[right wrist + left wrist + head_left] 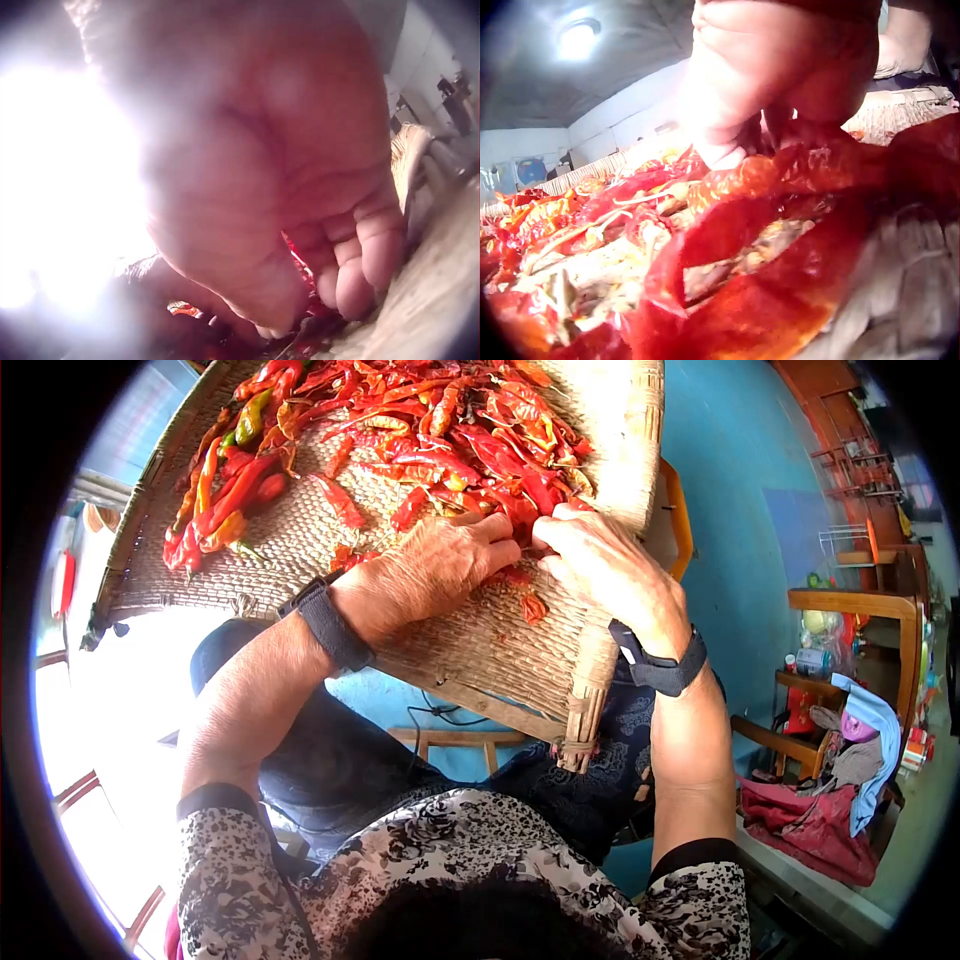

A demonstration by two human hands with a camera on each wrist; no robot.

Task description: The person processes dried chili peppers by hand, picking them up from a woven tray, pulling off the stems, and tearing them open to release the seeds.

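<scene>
Dried red chili peppers (pixel 430 465) lie in a loose, wrinkled heap on a woven tray (pixel 480 660). At the heap's near edge my left hand (pixel 440 560) has its fingers curled, pinching at a red chili (pixel 518 515). My right hand (pixel 610 565) meets it from the other side, fingertips close to the left ones. In the right wrist view, red chili (pixel 298 262) shows between the thumb and curled fingers of the right hand (pixel 262 150). Large split-looking chili pieces (pixel 772 285) lie below the left hand (pixel 780 67) in the left wrist view. The palms partly hide the fingertips.
A separate clump of red, orange and green chilies (pixel 235 485) sits at the tray's left. One small dried piece (pixel 533 608) lies near the front. The tray's wooden edge (pixel 480 705) is over the person's knees. A wooden chair (pixel 850 600) with cloths stands at right.
</scene>
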